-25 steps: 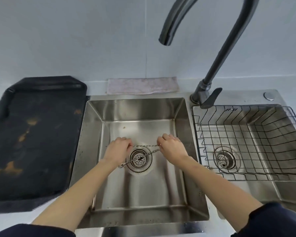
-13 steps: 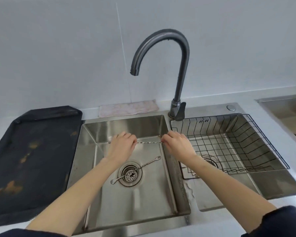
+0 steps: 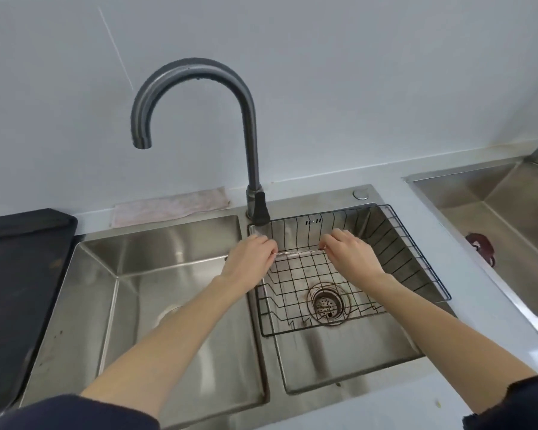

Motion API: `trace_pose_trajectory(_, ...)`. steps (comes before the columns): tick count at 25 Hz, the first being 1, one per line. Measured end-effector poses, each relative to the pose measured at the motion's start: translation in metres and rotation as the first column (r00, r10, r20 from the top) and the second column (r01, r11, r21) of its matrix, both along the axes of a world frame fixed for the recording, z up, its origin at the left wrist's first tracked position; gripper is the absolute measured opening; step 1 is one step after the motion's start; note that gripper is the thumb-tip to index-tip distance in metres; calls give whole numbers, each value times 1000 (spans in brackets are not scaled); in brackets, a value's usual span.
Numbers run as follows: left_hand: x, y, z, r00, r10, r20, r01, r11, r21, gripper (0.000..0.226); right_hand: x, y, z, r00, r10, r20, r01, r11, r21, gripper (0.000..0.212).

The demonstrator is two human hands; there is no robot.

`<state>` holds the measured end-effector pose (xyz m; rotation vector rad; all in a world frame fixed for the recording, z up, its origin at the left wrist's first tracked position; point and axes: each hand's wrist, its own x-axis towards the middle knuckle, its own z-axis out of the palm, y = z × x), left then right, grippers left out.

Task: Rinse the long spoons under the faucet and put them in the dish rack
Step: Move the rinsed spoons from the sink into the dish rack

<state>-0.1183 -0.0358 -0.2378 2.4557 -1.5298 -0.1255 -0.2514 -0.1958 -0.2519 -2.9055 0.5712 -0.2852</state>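
A long thin metal spoon [image 3: 297, 252] with a twisted handle is held level between my two hands, one end in each. My left hand [image 3: 249, 259] pinches its left end over the divider between the basins. My right hand [image 3: 350, 254] pinches its right end above the black wire dish rack [image 3: 416, 262], which sits in the right basin. The grey gooseneck faucet [image 3: 249, 125] stands behind, its spout over the left basin [image 3: 168, 252], with no water running. The second spoon seen earlier in the left basin is hidden behind my left forearm.
A black tray [image 3: 19, 274] lies on the counter at the left. A pale cloth [image 3: 168, 206] rests behind the left basin. Another steel sink [image 3: 494, 231] is at the far right with a dark red item [image 3: 480, 246] in it.
Both hands lifted one spoon from the left basin and carried it right, over the dish rack. The other spoon stayed by the left drain. My view has shifted right.
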Motion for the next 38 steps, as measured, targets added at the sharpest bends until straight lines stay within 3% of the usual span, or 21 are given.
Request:
trace_pose_trajectory(9, -21, -73, -39, 993, 15, -116, 5, 985, 170, 25, -22, -75, -39, 997, 0, -80, 1, 1000, 12, 8)
trace_pose_trajectory(15, -21, -95, -78, 980, 57, -189, -5, 965, 262, 24, -17, -94, -81, 991, 16, -136, -11, 999, 35, 27)
trace_pose_trajectory(22, -13, -101, -107, 966, 107, -236, -20, 940, 342, 25, -9, -96, -115, 980, 10, -200, 13, 993, 116, 28)
trace_pose_trajectory(29, -17, -100, -115, 970, 134, -204, -64, 947, 316, 25, -6, -95, -118, 975, 7, -220, 10, 997, 74, 27)
trace_pose_trajectory(35, -17, -97, -102, 974, 121, -192, -59, 952, 300, 24, -8, -86, -108, 951, -32, -308, 60, 995, 84, 14)
trace_pose_trajectory(38, -16, -93, -88, 980, 120, -159, -71, 956, 284, 26, -8, -80, -94, 940, -28, -341, 57, 996, 75, 27)
